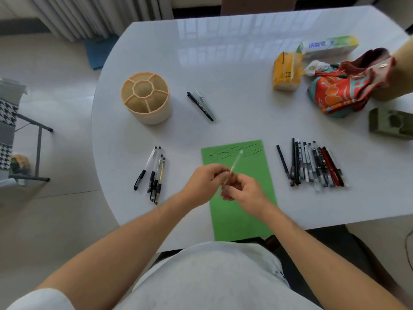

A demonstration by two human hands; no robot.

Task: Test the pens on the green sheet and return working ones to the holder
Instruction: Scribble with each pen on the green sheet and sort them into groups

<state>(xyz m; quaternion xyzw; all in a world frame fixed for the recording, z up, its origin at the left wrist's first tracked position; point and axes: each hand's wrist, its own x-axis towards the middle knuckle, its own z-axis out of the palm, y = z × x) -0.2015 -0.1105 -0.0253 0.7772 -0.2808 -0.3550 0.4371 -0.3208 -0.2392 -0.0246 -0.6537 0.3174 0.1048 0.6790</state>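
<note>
Head view, holder [146, 98] compartments unfilled

Blue Chinese characters on toothpaste box [328, 46], too blurred to read; pen print illegible.

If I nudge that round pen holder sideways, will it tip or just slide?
The holder will probably slide, not tip: it looks squat, about as wide as tall, with a flat base on the table. The tabletop is glossy, so friction is likely low. Its compartments appear empty, so it is probably light and would move with a gentle push.
</note>
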